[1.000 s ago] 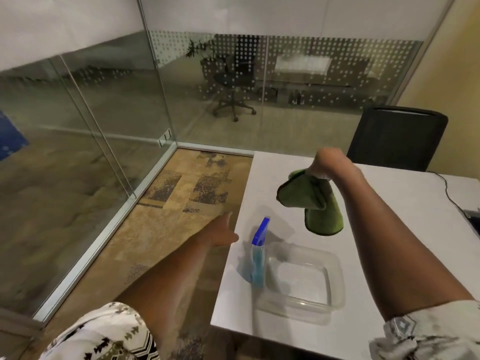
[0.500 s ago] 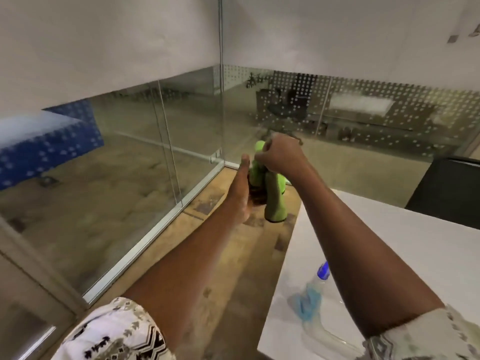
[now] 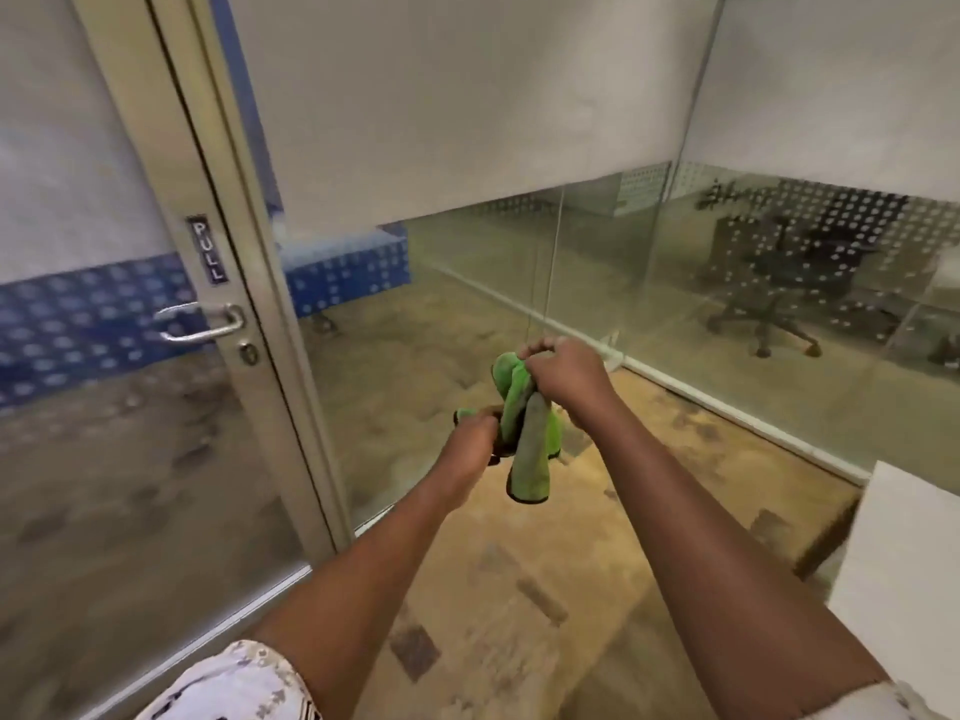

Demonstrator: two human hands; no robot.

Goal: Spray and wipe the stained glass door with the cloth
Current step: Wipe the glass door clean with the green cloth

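A green cloth (image 3: 530, 433) hangs bunched between both my hands at the middle of the view. My right hand (image 3: 566, 379) grips its top. My left hand (image 3: 470, 441) holds its lower left side. The glass door (image 3: 104, 407) fills the left of the view, with a metal frame, a lever handle (image 3: 200, 322) and a PULL label (image 3: 208, 249). Its lower pane looks smudged. Both hands are to the right of the door, apart from it. The spray bottle is out of view.
Glass partition walls (image 3: 675, 304) run from the door frame to the right, with a frosted band on top. A white table corner (image 3: 914, 553) juts in at the right edge. Patterned carpet (image 3: 519, 589) lies below my arms.
My view has swung left from the table to the door. The cloth came off the table in my right hand, and my left hand has taken hold of it too. The spray bottle has left view.
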